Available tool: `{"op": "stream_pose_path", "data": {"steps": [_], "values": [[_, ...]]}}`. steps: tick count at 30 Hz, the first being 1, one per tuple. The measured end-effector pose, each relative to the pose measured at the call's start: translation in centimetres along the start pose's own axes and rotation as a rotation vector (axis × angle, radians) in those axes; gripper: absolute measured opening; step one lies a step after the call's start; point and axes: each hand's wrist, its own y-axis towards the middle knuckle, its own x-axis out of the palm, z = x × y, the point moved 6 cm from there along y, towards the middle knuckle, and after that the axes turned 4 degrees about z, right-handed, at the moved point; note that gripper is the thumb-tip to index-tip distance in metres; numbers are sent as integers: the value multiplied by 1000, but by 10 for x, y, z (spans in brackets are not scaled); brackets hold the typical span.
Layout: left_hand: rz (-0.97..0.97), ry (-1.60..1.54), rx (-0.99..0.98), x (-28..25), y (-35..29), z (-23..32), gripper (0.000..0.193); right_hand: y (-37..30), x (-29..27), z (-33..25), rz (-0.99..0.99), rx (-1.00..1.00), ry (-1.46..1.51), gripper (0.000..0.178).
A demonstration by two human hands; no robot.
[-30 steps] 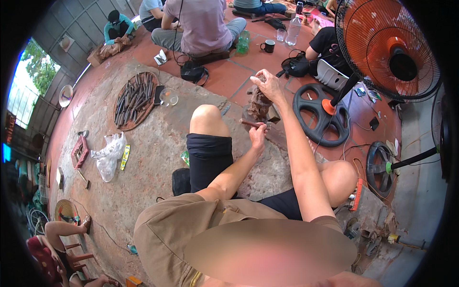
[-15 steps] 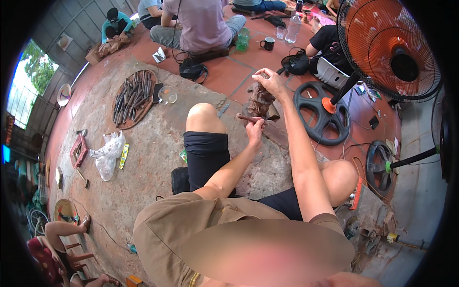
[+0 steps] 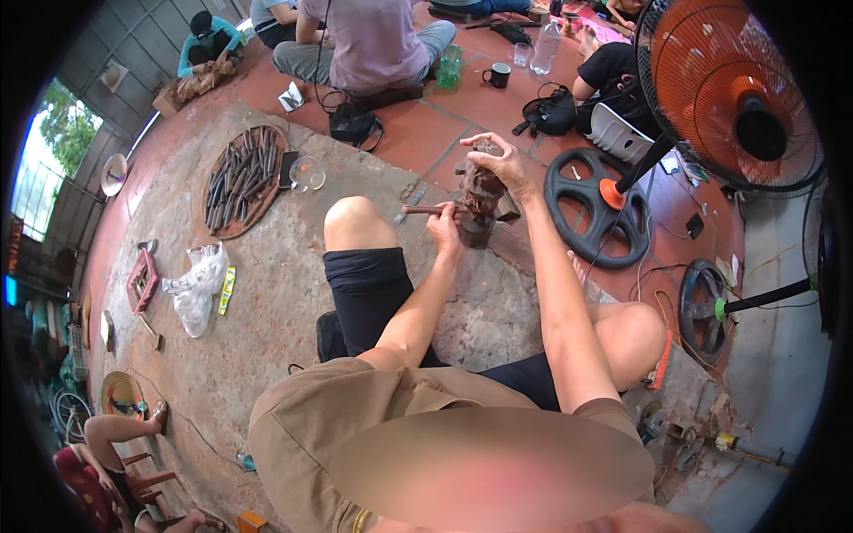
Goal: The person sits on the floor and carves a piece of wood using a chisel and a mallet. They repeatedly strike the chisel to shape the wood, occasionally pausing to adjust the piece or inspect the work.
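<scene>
On concrete floor (image 3: 275, 293): brown carving (image 3: 482, 197), relief already shaped — remainder (from my distance) I cannot tell; left hand (image 3: 445, 229) pinching brown stick (image 3: 421, 210), right hand (image 3: 509, 167) clasping carving's top.

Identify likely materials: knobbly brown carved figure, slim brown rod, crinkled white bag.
Knobbly brown carved figure: perhaps wood, looks matte; brown, rough relief, though clay is possible.
Slim brown rod: probably wood; even brown, straight shaft, finish too small to tell.
Crinkled white bag: likely thin plastic, glossy; translucent, bright highlights on creases.
</scene>
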Motion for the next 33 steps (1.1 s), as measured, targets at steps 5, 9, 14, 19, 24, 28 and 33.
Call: {"op": "stream_pose_path", "data": {"steps": [5,9,14,19,24,28,33], "values": [[-30,118,-82,3,-7,-1,10,-3,3,1,88,-1,26,27],[-31,145,-108,5,-8,-2,11,-1,9,2,190,-94,33,27],[-53,115,-105,2,-6,-3,11,1,16,8,220,-72,90,27],[-56,115,-108,1,-7,-5,11,2,19,12,211,-43,151,26],[-70,140,-113,2,-11,-4,12,0,8,17,242,-53,143,22],[-65,155,-121,1,-13,-5,12,-3,5,17,230,-61,123,20],[-78,156,-134,1,-15,-7,13,-3,5,19,240,-59,111,18]]}}
